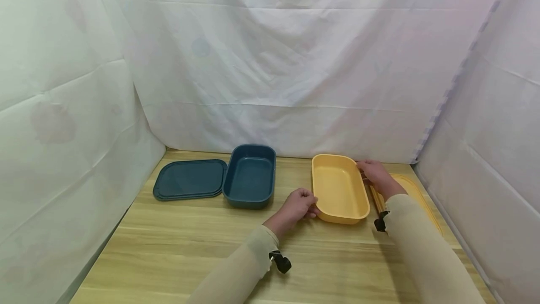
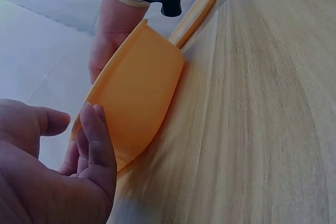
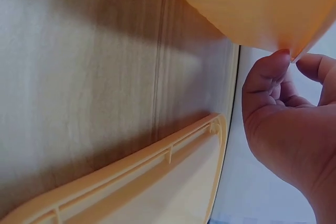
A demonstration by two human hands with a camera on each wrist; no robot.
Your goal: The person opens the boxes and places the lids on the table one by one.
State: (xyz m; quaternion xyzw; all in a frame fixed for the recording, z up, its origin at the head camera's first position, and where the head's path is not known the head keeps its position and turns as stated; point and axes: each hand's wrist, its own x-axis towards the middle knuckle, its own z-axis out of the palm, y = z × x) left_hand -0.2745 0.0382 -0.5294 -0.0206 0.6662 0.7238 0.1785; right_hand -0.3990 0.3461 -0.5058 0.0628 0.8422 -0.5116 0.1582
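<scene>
place: staged recording booth | cues: white sheets (image 1: pixel 270 60) draped around wooden table (image 1: pixel 190 247)

Yellow box (image 1: pixel 339 190) and lid (image 1: pixel 415 191), dark blue box (image 1: pixel 250 177) and lid (image 1: pixel 189 179), pale wood-grain table (image 1: pixel 177 247)

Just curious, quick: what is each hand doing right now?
Left hand: grips the near left rim of the yellow box.
Right hand: pinches the box's far right rim.

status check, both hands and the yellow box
Left hand grips yellow box near corner. Right hand grips far rim. Yellow lid beside it, clear.
</scene>
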